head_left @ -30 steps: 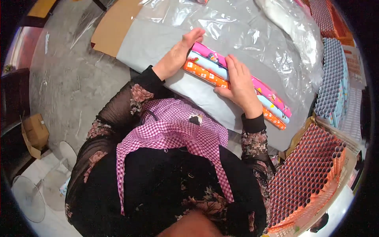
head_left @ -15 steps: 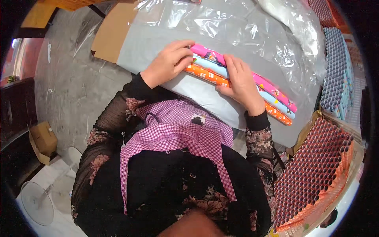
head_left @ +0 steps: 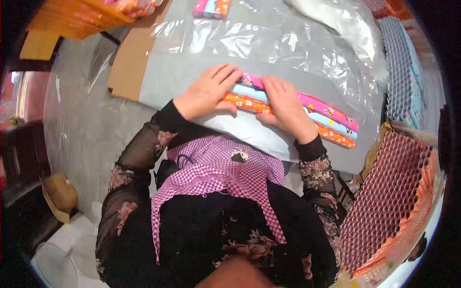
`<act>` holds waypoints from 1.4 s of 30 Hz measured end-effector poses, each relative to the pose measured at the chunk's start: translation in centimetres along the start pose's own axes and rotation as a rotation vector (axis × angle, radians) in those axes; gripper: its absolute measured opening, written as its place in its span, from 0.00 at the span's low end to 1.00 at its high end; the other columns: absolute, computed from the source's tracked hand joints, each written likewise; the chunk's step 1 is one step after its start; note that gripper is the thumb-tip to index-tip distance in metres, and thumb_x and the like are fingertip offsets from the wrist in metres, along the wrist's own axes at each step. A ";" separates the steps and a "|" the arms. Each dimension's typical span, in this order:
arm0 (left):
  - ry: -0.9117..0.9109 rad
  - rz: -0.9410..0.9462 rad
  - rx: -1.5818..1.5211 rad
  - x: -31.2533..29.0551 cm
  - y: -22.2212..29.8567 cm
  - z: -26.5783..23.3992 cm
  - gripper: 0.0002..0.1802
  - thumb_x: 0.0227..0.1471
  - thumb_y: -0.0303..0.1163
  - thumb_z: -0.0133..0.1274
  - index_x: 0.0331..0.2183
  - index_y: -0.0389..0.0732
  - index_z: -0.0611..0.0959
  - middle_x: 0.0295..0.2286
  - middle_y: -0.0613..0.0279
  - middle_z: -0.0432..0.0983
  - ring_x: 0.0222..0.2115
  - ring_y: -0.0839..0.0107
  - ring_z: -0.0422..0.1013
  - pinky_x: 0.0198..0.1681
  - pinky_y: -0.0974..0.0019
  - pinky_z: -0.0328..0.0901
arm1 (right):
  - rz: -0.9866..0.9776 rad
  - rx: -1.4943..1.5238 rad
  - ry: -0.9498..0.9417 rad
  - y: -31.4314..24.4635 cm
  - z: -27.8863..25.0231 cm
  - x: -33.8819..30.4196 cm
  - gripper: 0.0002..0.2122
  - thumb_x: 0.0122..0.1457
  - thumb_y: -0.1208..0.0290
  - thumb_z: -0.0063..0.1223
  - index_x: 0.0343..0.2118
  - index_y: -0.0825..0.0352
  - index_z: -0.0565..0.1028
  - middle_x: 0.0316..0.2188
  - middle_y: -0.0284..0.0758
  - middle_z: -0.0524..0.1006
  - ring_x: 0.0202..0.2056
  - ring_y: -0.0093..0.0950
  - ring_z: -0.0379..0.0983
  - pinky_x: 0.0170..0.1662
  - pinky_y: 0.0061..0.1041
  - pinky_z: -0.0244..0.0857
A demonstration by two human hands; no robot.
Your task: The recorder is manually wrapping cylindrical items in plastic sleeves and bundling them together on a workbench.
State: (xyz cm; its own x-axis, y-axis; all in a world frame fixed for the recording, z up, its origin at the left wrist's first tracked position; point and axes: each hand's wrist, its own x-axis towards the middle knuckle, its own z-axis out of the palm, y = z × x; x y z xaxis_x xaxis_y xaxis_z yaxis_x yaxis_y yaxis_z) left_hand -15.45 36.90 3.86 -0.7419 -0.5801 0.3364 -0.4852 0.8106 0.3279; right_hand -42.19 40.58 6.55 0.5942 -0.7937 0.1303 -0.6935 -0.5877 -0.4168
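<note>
Three slim rolls with printed patterns lie side by side on the grey tabletop, slanting down to the right: a pink roll (head_left: 329,111) on the far side, a light blue roll (head_left: 331,122) in the middle and an orange roll (head_left: 336,137) nearest me. My left hand (head_left: 205,94) spans their left ends, fingers at the pink one and thumb by the orange one. Across their middle rests my right hand (head_left: 286,105), fingers over the far side and thumb at the near edge. Both palms hide parts of the rolls.
Clear plastic film (head_left: 249,43) covers the table's far part, with another small set of rolls (head_left: 211,8) beyond. To the right stand a large stack of orange rolls (head_left: 389,197) and one of blue rolls (head_left: 403,72). Cardboard (head_left: 127,67) lies at the left edge; an orange crate (head_left: 79,17) is far left.
My left thumb has moved from on top of the rolls' ends down to the near side of the orange roll. The view has shifted, bringing the far set of rolls and the orange crate further in.
</note>
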 end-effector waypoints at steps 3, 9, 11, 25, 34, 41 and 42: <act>-0.007 -0.015 0.006 -0.2 0.3 0.2 0.49 0.38 0.56 0.61 0.56 0.35 0.68 0.54 0.48 0.64 0.56 0.50 0.59 0.58 0.52 0.57 | -0.025 0.008 0.034 -0.1 0.1 -0.2 0.41 0.39 0.65 0.66 0.58 0.73 0.60 0.54 0.48 0.66 0.55 0.47 0.62 0.58 0.40 0.58; 0.003 0.021 0.073 -0.1 0.4 0.1 0.46 0.39 0.53 0.61 0.55 0.37 0.70 0.54 0.50 0.64 0.56 0.51 0.60 0.59 0.53 0.58 | 0.036 -0.049 -0.043 -1.0 -0.9 0.6 0.47 0.36 0.60 0.70 0.60 0.73 0.59 0.56 0.49 0.65 0.58 0.46 0.61 0.60 0.42 0.55; 0.010 0.037 0.088 0.2 0.4 0.2 0.46 0.39 0.53 0.61 0.56 0.37 0.70 0.54 0.51 0.64 0.56 0.52 0.60 0.59 0.53 0.58 | -0.027 -0.145 0.039 -1.0 -0.6 1.0 0.50 0.33 0.57 0.72 0.60 0.74 0.58 0.57 0.49 0.64 0.60 0.46 0.59 0.62 0.44 0.53; -0.065 0.036 0.037 6.8 0.7 -2.2 0.28 0.45 0.44 0.61 0.46 0.40 0.77 0.49 0.52 0.69 0.50 0.52 0.65 0.55 0.52 0.59 | -0.005 -0.120 0.121 -1.0 1.9 1.0 0.36 0.41 0.64 0.64 0.53 0.75 0.64 0.46 0.43 0.69 0.49 0.41 0.66 0.50 0.36 0.61; -0.293 0.110 0.160 13.0 -3.7 2.3 0.22 0.54 0.36 0.52 0.52 0.48 0.75 0.58 0.55 0.61 0.57 0.52 0.60 0.58 0.51 0.57 | -0.001 -0.039 0.140 -1.0 0.5 -0.8 0.31 0.44 0.72 0.57 0.54 0.75 0.64 0.43 0.46 0.70 0.48 0.42 0.66 0.52 0.38 0.60; -0.284 -0.058 0.197 1.8 -6.9 -3.3 0.21 0.53 0.29 0.53 0.50 0.53 0.79 0.60 0.61 0.62 0.60 0.54 0.57 0.60 0.51 0.54 | 0.038 0.024 0.128 0.4 -0.6 -3.1 0.32 0.42 0.76 0.52 0.55 0.73 0.63 0.45 0.45 0.71 0.47 0.43 0.67 0.51 0.38 0.60; -0.276 -0.086 0.187 0.5 -7.0 -4.4 0.20 0.53 0.29 0.53 0.49 0.53 0.79 0.60 0.61 0.63 0.60 0.54 0.58 0.60 0.52 0.54 | 0.037 0.008 0.126 0.3 -0.9 -3.4 0.32 0.42 0.76 0.52 0.56 0.73 0.63 0.44 0.45 0.71 0.46 0.42 0.67 0.51 0.38 0.60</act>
State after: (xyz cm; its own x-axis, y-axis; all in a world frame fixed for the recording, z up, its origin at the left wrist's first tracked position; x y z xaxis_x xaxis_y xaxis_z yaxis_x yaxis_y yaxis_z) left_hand -10.39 30.58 5.62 -0.7792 -0.6244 0.0541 -0.6093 0.7749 0.1684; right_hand -44.73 42.94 6.81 0.5118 -0.8286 0.2268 -0.7105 -0.5567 -0.4305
